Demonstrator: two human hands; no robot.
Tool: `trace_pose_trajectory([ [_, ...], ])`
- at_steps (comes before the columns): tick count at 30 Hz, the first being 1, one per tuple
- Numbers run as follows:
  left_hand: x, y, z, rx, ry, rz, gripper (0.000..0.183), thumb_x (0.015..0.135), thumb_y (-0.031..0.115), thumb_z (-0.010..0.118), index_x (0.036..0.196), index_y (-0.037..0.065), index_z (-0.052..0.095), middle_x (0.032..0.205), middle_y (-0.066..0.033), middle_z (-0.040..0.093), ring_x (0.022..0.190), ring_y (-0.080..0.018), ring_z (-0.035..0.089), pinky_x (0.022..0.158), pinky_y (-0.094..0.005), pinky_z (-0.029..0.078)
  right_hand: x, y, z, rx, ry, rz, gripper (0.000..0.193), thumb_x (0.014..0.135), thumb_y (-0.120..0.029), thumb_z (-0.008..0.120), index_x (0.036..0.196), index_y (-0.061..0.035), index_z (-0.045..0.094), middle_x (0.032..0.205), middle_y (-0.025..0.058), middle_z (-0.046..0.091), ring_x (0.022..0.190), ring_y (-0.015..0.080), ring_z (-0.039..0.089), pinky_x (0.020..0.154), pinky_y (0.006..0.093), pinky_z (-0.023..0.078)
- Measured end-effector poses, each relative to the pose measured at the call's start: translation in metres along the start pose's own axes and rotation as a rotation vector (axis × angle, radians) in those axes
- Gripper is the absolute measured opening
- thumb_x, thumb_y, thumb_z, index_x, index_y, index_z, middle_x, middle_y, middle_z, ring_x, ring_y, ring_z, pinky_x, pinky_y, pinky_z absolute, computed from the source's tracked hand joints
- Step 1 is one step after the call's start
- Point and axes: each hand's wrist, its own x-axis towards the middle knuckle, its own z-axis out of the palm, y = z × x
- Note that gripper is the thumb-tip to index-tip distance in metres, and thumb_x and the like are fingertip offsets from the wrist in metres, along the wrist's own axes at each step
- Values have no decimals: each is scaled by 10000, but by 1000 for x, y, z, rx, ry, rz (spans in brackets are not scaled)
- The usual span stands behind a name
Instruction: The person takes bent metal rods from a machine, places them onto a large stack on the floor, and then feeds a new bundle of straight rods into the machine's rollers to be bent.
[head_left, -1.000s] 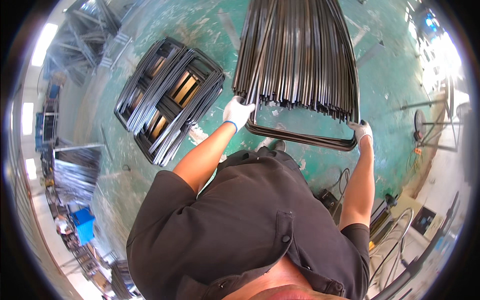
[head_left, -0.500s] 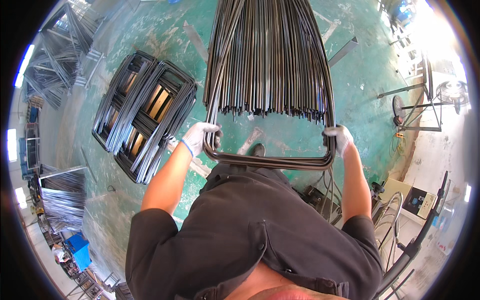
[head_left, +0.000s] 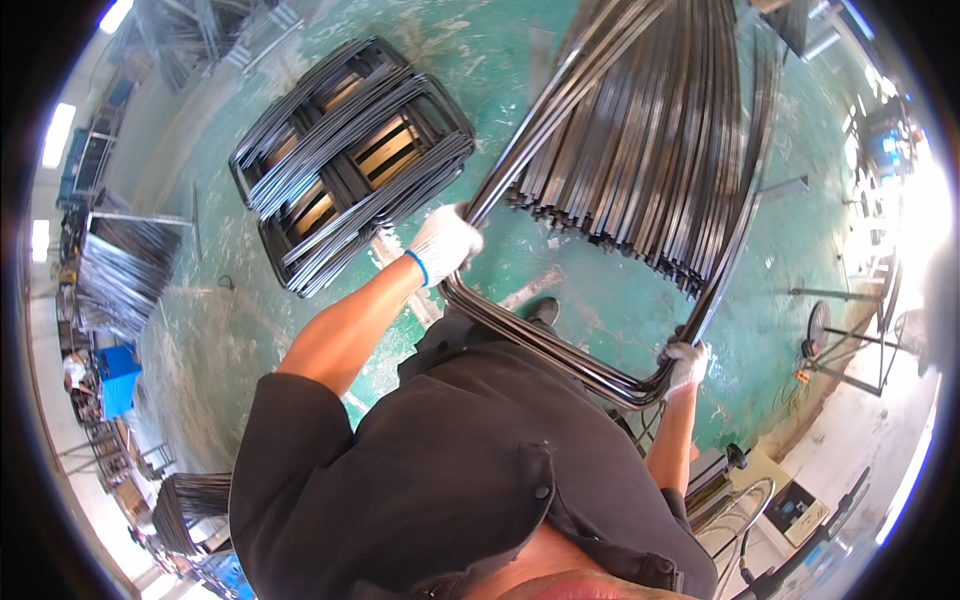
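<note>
Bent metal tubes [head_left: 545, 346] pass through both grips; left hand [head_left: 448, 242] closes round one side; right hand [head_left: 686, 364] apparently clasps the other.

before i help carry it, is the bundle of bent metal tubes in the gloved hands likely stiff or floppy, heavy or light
Probably stiff: the sides of the bundle of bent metal tubes run nearly straight past the left hand and right hand. Likely heavy, being several metal tubes together. The tubes may slide against each other, as no tie shows.
</note>
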Motion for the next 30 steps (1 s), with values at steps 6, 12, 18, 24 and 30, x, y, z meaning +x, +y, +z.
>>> trace_pose_trajectory([
  [6,-17,-9,-76,-60,-80,154,329,732,-54,620,1057,-1,615,779,-56,602,612,-144,562,553,-294,489,-65,8,57,101,-23,-214,455,671,90,548,1123,40,570,757,123,597,532,234,565,462,355,480],
  [12,-37,-56,-190,-350,-81,273,453,699,-75,615,1151,-34,606,833,-63,627,700,-147,599,626,-276,526,-118,22,159,58,-91,-431,473,692,161,519,1135,12,592,825,93,604,609,205,584,533,313,483],
  [18,-31,-104,-284,-434,171,273,437,684,-138,637,1103,-19,602,817,-60,644,679,-155,621,620,-297,549,-126,-12,307,-361,-19,-503,354,773,60,680,1111,-33,631,856,26,630,709,117,579,623,261,477],
  [24,-9,-150,-361,-463,438,193,455,643,-120,578,1091,-40,599,765,-95,624,629,-193,616,579,-334,541,-68,-14,465,-683,-144,-490,327,727,10,705,1050,-15,667,810,50,667,718,151,597,663,321,498],
  [30,26,-163,-409,-379,689,-64,283,639,-83,590,918,-35,608,750,-83,606,604,-202,603,519,-350,561,55,47,595,-858,-381,-214,397,738,-11,711,1133,15,672,821,84,664,716,182,599,707,344,514],
])
